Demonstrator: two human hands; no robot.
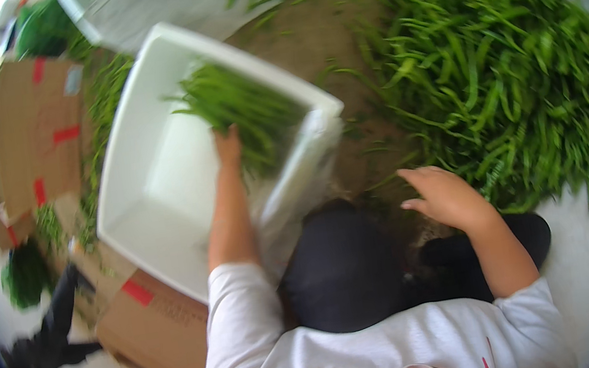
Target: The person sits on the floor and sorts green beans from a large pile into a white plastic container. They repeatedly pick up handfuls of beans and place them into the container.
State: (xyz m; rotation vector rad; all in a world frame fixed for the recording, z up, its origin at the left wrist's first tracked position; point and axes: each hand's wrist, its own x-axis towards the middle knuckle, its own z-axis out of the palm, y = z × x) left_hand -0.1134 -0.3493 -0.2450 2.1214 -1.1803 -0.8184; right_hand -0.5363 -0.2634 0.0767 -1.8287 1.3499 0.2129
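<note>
My left hand (227, 147) reaches into a white foam box (120, 146) and touches a bunch of long green chili peppers (239, 104) along its right side. Motion blurs both hand and peppers, and the fingers are partly hidden, so their grip is unclear. My right hand (441, 195) is open, thumb and fingers apart, holding nothing. It is beside the lower left edge of a large heap of green chili peppers (493, 75). Clear plastic film (300, 171) hangs over the box's right rim.
Cardboard boxes (36, 136) with red tape stand at the left, and another carton (152, 333) lies below the foam box. A white sheet-like surface (181, 5) is at the far side. Green bundles (24, 274) and a dark, blurred object (49, 338) lie at the left.
</note>
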